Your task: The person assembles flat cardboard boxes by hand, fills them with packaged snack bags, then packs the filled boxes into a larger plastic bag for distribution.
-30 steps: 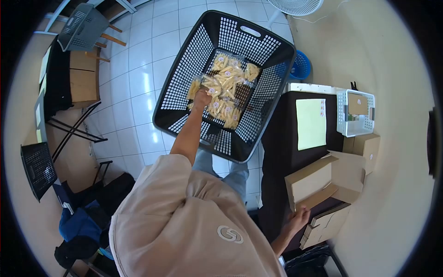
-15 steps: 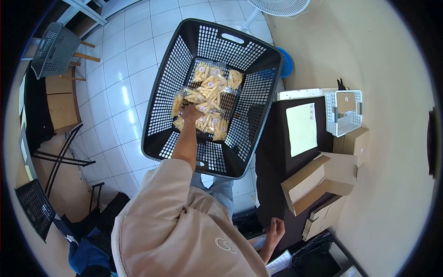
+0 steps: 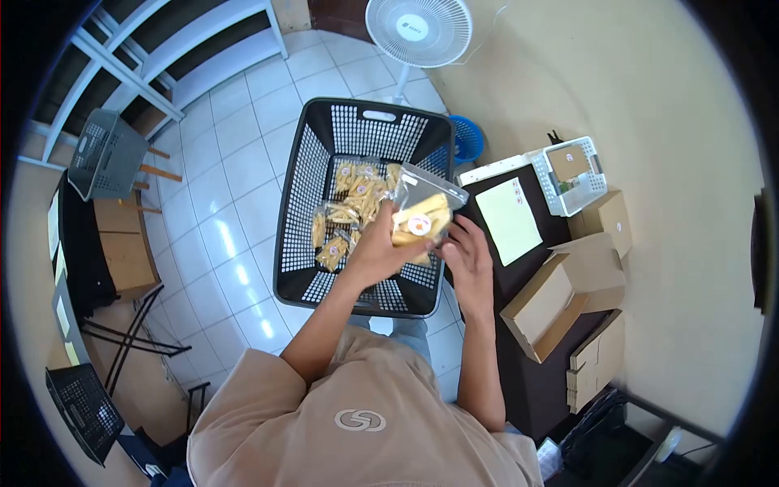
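Note:
My left hand (image 3: 380,253) is closed on a clear zip bag (image 3: 434,213) of pale yellow sticks with a round white sticker, held up above the large black crate (image 3: 290,243). Close against the bag's right edge is my right hand (image 3: 471,264), its fingers apart and slightly curved; whether it touches the plastic is hard to tell. Inside the crate, several similar bags (image 3: 357,191) lie on the bottom, and the raised bag and my left hand hide some of them.
Right of the crate, a dark-covered table (image 3: 519,390) bears a pale green sheet (image 3: 508,221), a white basket (image 3: 580,199), an open cardboard box (image 3: 531,312) and flattened cartons (image 3: 596,365). A fan (image 3: 418,28) and blue bin (image 3: 466,138) stand behind. A grey crate (image 3: 105,158) is at left.
My left hand has risen from inside the crate with a bag in it. My right hand has come from beside the table up to the bag. The view has shifted.

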The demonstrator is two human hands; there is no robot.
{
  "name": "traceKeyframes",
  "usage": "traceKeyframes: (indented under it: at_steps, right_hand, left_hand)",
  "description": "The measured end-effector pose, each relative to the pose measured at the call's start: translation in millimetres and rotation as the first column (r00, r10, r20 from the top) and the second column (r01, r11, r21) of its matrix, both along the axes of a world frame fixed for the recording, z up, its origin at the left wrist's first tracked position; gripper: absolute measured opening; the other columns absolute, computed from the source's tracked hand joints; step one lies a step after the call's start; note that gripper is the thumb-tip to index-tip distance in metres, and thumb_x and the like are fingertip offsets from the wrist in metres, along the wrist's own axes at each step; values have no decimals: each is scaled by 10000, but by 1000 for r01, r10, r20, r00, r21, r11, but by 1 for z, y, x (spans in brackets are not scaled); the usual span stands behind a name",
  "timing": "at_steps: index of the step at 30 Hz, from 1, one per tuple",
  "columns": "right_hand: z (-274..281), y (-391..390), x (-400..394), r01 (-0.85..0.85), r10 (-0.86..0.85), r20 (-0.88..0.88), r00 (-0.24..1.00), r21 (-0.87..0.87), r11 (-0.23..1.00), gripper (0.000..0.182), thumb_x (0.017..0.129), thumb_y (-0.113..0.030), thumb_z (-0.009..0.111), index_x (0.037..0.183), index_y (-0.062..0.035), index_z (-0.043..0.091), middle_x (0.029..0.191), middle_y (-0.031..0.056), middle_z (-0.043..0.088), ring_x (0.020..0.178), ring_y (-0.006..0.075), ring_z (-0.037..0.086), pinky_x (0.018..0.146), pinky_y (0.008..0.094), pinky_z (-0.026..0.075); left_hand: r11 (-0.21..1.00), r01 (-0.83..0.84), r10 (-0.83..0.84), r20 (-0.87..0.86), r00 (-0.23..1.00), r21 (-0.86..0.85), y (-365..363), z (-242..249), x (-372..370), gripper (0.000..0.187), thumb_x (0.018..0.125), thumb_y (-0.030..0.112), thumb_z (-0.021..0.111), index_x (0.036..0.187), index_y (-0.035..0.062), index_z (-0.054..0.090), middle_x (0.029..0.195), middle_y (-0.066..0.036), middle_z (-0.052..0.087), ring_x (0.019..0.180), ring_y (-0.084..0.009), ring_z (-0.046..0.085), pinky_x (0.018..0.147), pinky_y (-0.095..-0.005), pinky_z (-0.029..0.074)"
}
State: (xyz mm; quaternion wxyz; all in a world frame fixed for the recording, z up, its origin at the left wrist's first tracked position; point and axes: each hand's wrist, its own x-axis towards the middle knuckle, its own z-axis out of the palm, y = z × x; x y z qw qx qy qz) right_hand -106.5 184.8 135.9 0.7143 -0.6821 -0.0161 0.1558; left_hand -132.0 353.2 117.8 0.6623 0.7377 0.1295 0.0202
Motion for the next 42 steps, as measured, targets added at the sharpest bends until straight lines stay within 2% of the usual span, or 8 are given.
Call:
traceKeyframes:
  at_steps: [6, 8, 13, 19, 27, 30, 34, 42]
  right_hand:
    - [46, 11, -2, -118, 116, 45, 992, 48, 992, 317, 881, -83, 691, 1146, 58, 586, 975, 77, 671, 832, 89, 621, 730, 247, 509]
    - [50, 4, -7, -155, 153, 60, 986, 20, 988, 279, 873, -79, 702, 1103, 57, 621, 919, 65, 688, 766, 68, 618, 667, 234, 502]
    - [61, -12, -17, -123, 120, 105, 987, 19, 992, 279, 873, -78, 704, 1102, 58, 623, 903, 51, 681, 771, 55, 602, 656, 221, 490]
    - [73, -23, -25, -98, 93, 134, 987, 28, 995, 262, 886, -83, 690, 1094, 61, 625, 887, 41, 671, 771, 46, 585, 654, 216, 486]
    - [55, -45, -30, -172, 183, 115, 976, -104, 980, 254, 878, -63, 693, 1089, 58, 622, 901, 59, 680, 784, 57, 606, 667, 226, 498]
    - [64, -46, -34, -164, 157, 100, 983, 62, 985, 258, 872, -43, 691, 1097, 56, 612, 931, 75, 689, 811, 77, 635, 699, 236, 517]
    - [70, -47, -37, -130, 121, 93, 988, 93, 987, 249, 870, -27, 683, 1093, 55, 607, 951, 84, 693, 843, 97, 654, 742, 248, 532]
    - [65, -48, -47, -92, 78, 150, 986, 86, 992, 251, 870, -14, 676, 1097, 61, 601, 961, 97, 691, 861, 105, 653, 750, 259, 533]
  left_hand:
    - [984, 121, -129, 51, 990, 132, -5, 55, -19, 667, 703, 248, 823, 1143, -43, 415, 1026, -252, 634, 946, -341, 667, 789, -386, 514]
    - [972, 232, -232, -1, 973, 37, -2, 59, -23, 716, 697, 165, 835, 1224, -40, 396, 1107, -176, 595, 1005, -201, 602, 843, -331, 497]
    - [908, 414, -411, 59, 910, -62, 1, 64, -29, 591, 786, 92, 775, 1237, -24, 410, 1108, -139, 580, 1018, -156, 578, 833, -286, 492]
    - [944, 298, -270, 191, 944, -138, -6, 70, -22, 287, 864, 44, 692, 1115, -36, 576, 934, -55, 659, 843, -74, 610, 710, -235, 513]
    - [889, 458, -455, 119, 883, 0, 4, 82, -25, 319, 852, 10, 688, 1150, -57, 594, 993, -105, 684, 904, -121, 648, 776, -268, 547]
    - [764, 615, -560, 273, 782, -195, 16, 71, -20, 426, 894, 24, 640, 1295, -50, 515, 1187, -152, 626, 1053, -166, 609, 912, -303, 502]
    - [827, 388, -270, 318, 909, -406, -1, 78, -4, 353, 867, -24, 648, 1214, -47, 581, 1143, -130, 645, 1021, -190, 634, 923, -314, 512]
    - [914, 194, -95, 277, 956, -356, -42, 79, 1, 53, 879, 17, 669, 871, -35, 667, 790, -68, 687, 713, -88, 635, 678, -227, 528]
